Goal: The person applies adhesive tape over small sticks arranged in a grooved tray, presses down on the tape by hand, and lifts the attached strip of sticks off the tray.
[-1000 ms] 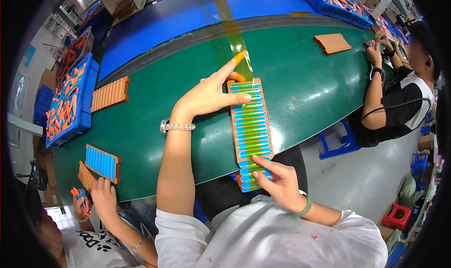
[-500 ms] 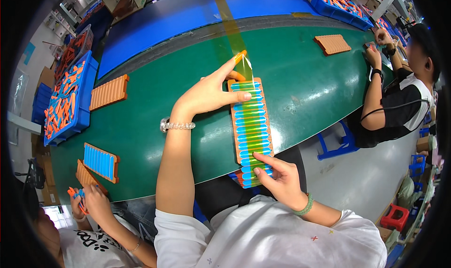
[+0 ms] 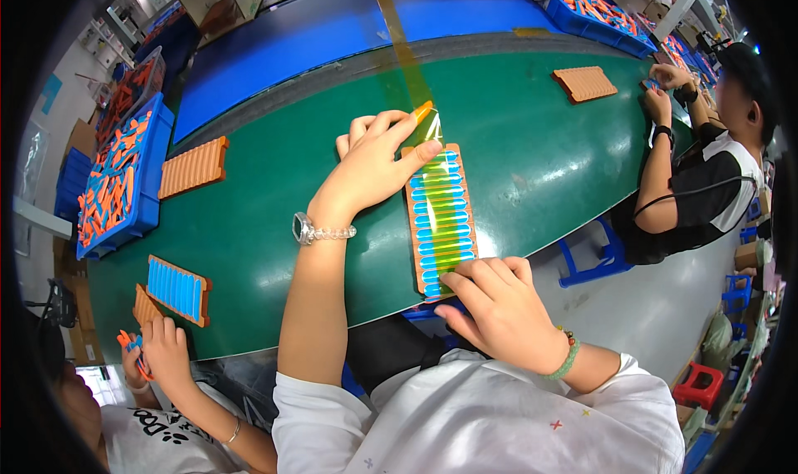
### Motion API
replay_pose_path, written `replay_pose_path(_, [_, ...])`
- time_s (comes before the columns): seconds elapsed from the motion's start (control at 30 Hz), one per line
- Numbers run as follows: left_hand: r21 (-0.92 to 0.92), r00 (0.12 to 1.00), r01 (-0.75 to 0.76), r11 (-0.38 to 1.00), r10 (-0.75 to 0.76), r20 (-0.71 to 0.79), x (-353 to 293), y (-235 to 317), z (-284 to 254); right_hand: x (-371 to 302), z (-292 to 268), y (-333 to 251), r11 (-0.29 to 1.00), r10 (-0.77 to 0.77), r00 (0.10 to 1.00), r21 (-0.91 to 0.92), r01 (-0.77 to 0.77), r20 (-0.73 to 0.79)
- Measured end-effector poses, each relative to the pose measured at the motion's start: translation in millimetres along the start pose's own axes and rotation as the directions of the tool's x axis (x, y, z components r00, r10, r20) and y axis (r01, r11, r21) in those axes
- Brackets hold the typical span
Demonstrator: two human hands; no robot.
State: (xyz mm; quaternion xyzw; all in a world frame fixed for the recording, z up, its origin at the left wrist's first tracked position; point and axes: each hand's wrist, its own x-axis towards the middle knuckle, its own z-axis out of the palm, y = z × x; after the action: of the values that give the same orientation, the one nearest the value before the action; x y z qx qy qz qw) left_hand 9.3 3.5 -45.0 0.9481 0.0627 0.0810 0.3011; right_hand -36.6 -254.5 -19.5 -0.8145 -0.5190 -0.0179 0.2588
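Observation:
A long ribbed orange-brown tray [image 3: 472, 224] lies lengthwise in front of me, its near end at the table edge. Rounded blue pieces [image 3: 426, 234] fill its grooves side by side, and yellow transparent tape [image 3: 444, 204] runs along them. At the tray's far end my left hand [image 3: 370, 166] holds the tape between thumb and forefinger; the forefinger's tip is orange. My right hand [image 3: 507, 312] is curled over the near end, forefinger on the taped pieces and thumb lower, just off the end. What lies under its palm is hidden.
A green table [image 3: 274, 224] bears other ribbed trays [image 3: 194, 168] and a tray of blue pieces [image 3: 176, 289]. Blue bins [image 3: 150, 187] of orange and blue parts stand left and far right. Co-workers' hands [image 3: 166, 349] work at lower left and right. More tape [image 3: 397, 37] crosses the far blue surface.
My left thumb has moved back to the tray's far end and the forefinger has come lower. My right hand has curled in. The taped pieces beyond the near end no longer show.

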Motion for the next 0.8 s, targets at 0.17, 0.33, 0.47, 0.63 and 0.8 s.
replay_pose_path(0.17, [0.051, 1.000, -0.024, 0.998, 0.025, -0.015, -4, 3, -1, 16, 8, 14, 0.997, -0.074, 0.995, 0.013, 0.075, -0.060])
replay_pose_path(0.33, [0.037, 0.999, -0.003, 0.999, 0.002, 0.032, -5, 7, 0, 27, 16, 18, 0.999, -0.036, 0.992, 0.031, 0.040, -0.124])
replay_pose_path(0.47, [0.066, 0.999, 0.023, 0.998, -0.025, 0.038, -7, 5, -2, 41, 19, 25, 0.997, -0.066, 0.988, 0.022, 0.069, -0.137])
replay_pose_path(0.63, [0.053, 1.000, 0.004, 0.999, -0.006, 0.026, -4, 2, -3, 59, 21, 33, 0.999, -0.036, 0.987, 0.009, 0.038, -0.157])
replay_pose_path(0.8, [0.085, 1.000, 0.012, 0.996, -0.014, 0.020, -6, 1, -2, 76, 30, 48, 0.998, -0.033, 0.973, -0.053, 0.021, -0.226])
